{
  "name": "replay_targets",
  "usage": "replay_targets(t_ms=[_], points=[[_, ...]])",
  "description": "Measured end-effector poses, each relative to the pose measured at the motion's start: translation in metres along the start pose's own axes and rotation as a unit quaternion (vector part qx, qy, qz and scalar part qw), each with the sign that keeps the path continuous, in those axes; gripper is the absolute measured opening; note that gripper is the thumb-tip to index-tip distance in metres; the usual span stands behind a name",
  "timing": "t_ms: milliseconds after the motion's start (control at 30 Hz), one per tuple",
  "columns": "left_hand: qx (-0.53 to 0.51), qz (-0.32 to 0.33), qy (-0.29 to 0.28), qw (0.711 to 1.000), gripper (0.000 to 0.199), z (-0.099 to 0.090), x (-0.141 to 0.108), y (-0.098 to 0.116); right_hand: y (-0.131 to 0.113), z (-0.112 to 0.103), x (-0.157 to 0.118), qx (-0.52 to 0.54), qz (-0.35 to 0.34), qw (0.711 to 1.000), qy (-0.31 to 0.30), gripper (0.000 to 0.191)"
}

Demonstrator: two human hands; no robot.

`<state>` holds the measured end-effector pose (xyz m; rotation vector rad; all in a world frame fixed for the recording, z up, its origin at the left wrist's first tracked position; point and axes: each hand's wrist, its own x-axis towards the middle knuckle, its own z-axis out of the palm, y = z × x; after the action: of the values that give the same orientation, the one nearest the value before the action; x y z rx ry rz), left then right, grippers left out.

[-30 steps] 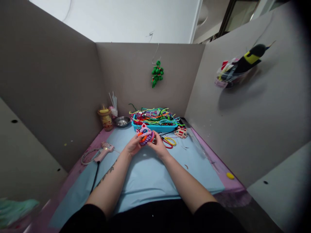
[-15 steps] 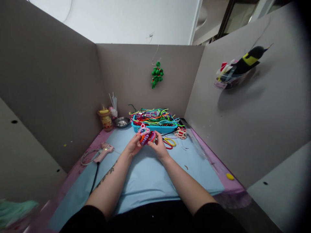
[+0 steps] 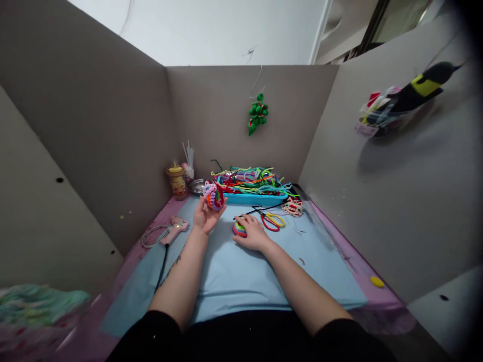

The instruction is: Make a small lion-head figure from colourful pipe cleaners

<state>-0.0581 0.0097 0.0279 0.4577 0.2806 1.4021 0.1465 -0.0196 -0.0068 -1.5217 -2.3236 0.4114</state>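
My left hand holds up a small craft figure of pipe cleaners, pink and purple with orange and red parts, its fingers curled beneath and around it. Lower and to the right, my right hand is closed over a round, rainbow-striped pipe-cleaner piece at the blue table cover. Its fingers lie on top and hide part of the piece. Just right of that hand lie scissors with red and yellow handles. A cream and red pipe-cleaner face rests farther right.
Behind my hands stands a blue basket heaped with coloured pipe cleaners. A pink glue gun lies at left, its cable trailing forward. A metal bowl and a jar stand back left. Grey partitions enclose the table.
My hands have moved apart. The left has lifted the craft figure up and left; the right has come down to the table with the rainbow-striped piece. The view has turned slightly left.
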Motion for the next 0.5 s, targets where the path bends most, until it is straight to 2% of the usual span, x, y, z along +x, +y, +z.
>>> replay_targets(t_ms=[100,167,233,300,367,500], points=[[0.005,0.032,0.009,0.999,0.049,0.011,-0.008,0.017,-0.016,-0.008,-0.004,0.010,-0.005,1.000,0.022,0.076],[0.001,0.062,-0.004,0.998,0.052,0.018,-0.015,0.033,-0.034,-0.011,-0.005,0.031,-0.041,0.999,0.019,0.065],[-0.004,0.096,-0.027,0.995,0.054,0.025,-0.026,0.053,-0.059,-0.009,0.000,0.060,-0.099,0.993,-0.016,0.050],[-0.007,0.117,-0.053,0.992,0.060,0.029,-0.043,0.072,-0.089,0.001,0.011,0.089,-0.149,0.982,-0.071,0.041],[0.002,0.118,-0.082,0.990,0.065,0.029,-0.063,0.088,-0.121,0.019,0.027,0.116,-0.160,0.974,-0.113,0.038],[0.042,0.097,-0.109,0.988,0.070,0.021,-0.100,0.110,-0.172,0.060,0.065,0.171,-0.163,0.962,-0.138,0.045]])
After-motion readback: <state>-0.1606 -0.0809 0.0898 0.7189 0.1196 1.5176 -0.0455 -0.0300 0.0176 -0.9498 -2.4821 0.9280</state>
